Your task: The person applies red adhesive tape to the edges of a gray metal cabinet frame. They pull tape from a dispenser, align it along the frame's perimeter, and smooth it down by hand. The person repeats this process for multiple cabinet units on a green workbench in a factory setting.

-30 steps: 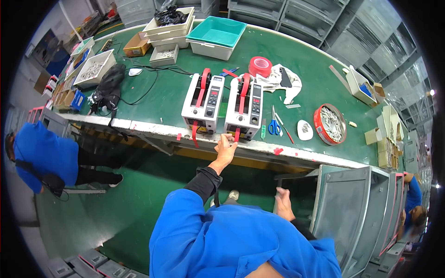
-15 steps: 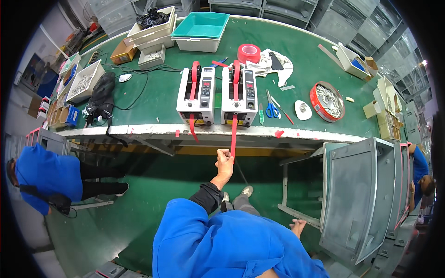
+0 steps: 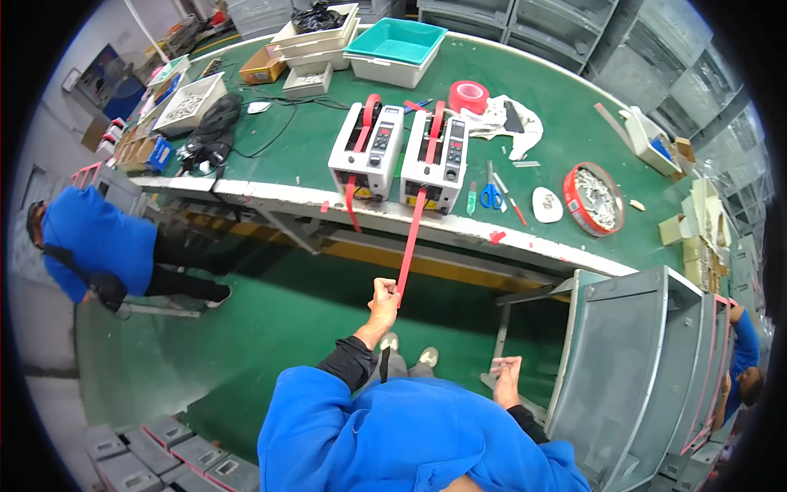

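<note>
My left hand (image 3: 382, 307) pinches the free end of a red tape strip (image 3: 410, 248). The strip runs taut over the bench edge from the front slot of the right-hand white tape dispenser (image 3: 436, 161). Beside it stands a second white tape dispenser (image 3: 366, 152), with a shorter red strip (image 3: 351, 203) hanging loose from its slot. Each machine carries a red tape roll on top. My right hand (image 3: 507, 380) is held low near the grey bins, fingers stretched and holding nothing.
On the green bench (image 3: 283, 160) are blue scissors (image 3: 490, 195), a red round tub of small white parts (image 3: 592, 201), a white cloth (image 3: 512, 123) and a teal tray (image 3: 398, 41). A grey bin stack (image 3: 615, 361) stands right. A co-worker (image 3: 102, 238) is at left.
My left hand has drawn the tape farther out, toward my body, so the strip is longer. My right hand has come up and forward. The view has shifted and tilted.
</note>
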`<state>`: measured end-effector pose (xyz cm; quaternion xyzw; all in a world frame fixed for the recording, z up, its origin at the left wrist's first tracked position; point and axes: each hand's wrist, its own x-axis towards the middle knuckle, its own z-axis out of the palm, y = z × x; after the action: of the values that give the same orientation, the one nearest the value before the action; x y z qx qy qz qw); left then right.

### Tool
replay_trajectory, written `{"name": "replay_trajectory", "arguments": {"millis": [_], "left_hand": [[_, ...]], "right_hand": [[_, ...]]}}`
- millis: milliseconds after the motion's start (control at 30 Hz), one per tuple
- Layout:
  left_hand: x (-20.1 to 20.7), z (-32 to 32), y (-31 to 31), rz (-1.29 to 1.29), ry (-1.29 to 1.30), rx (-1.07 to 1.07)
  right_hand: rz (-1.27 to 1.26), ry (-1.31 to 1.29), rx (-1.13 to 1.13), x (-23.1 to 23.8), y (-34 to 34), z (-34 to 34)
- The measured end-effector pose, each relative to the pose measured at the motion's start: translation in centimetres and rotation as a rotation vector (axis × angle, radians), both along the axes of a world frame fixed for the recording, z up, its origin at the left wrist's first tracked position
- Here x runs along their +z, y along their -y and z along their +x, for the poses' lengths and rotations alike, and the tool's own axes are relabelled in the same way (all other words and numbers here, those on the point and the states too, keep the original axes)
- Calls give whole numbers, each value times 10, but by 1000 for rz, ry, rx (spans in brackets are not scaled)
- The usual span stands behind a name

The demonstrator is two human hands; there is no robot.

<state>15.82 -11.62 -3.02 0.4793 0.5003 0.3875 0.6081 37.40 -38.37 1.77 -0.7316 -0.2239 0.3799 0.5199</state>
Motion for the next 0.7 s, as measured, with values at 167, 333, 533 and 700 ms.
{"name": "replay_trajectory", "arguments": {"millis": [167,333,533,700], "left_hand": [[26,-20,27,-26,-115,-27],[43,-34,51,-86,-26,-40],[40,-51,75,-74,-52,-53],[35,-68,96,-90,45,-64]], "right_hand": [[33,-7,135,-9,-31,18],[72,-60,223,-5,-68,16],[223,-94,288,10,-101,-11],[231,-29,324,26,-124,-31]]}}
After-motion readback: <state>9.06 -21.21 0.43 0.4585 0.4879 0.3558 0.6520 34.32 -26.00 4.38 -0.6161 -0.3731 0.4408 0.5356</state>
